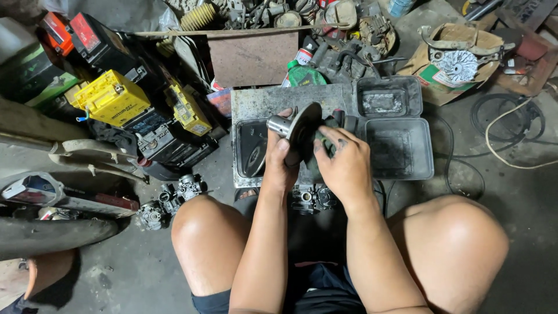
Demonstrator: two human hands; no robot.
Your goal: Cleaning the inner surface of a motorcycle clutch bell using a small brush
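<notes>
Head view: the person sits low over a concrete floor point(511, 232), bare knees spread to either side, both hands raised in front of an open grey tool case point(401, 145).

The left hand point(281, 160) has its grip wrapped around a round metal part with a flat disc and a short shiny hub point(299, 125); the thumb presses on the near face of the disc, and the hub sticks out to the left above the fingers. The right hand point(344, 166) is closed around a dark green power tool body point(325, 139) just behind the disc, fingers curled over its top. The two hands touch at the thumbs. Disc and tool are held in the air above the case's left tray.

Below the hands, between the knees, a small carburettor-like metal part point(311, 197) lies on the floor. More of the same kind point(171, 200) lie beside the left knee. Toward the far left edge of the floor sits a pile of batteries, one of them yellow point(110, 96). A cardboard box with a finned metal wheel point(459, 64) stands toward the far right corner, and a pale cable point(511, 134) loops across the floor near it.
</notes>
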